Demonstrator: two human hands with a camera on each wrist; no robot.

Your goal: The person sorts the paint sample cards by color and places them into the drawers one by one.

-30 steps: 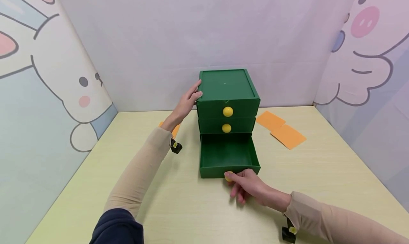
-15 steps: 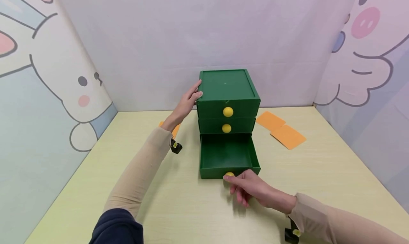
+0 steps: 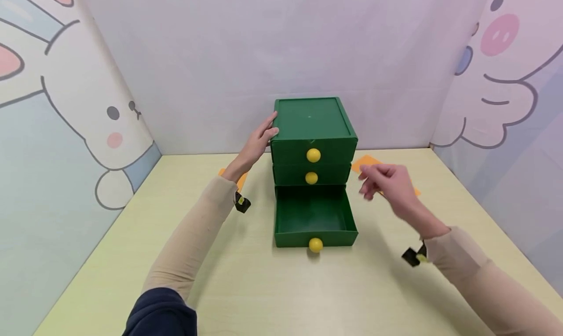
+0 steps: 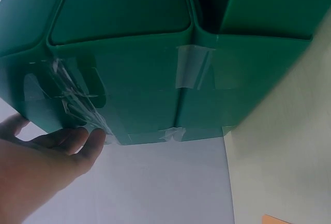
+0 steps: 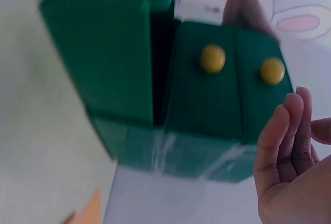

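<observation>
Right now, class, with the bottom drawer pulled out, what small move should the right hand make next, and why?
Probably lower the right hand onto the nearest orange card. The hand hovers open and empty just above the cards, the bottom drawer stands open and empty, and the left hand steadies the green cabinet.

Left hand (image 3: 259, 139) fingers extended forward, right hand (image 3: 387, 179) raised, fingers loosely curled
</observation>
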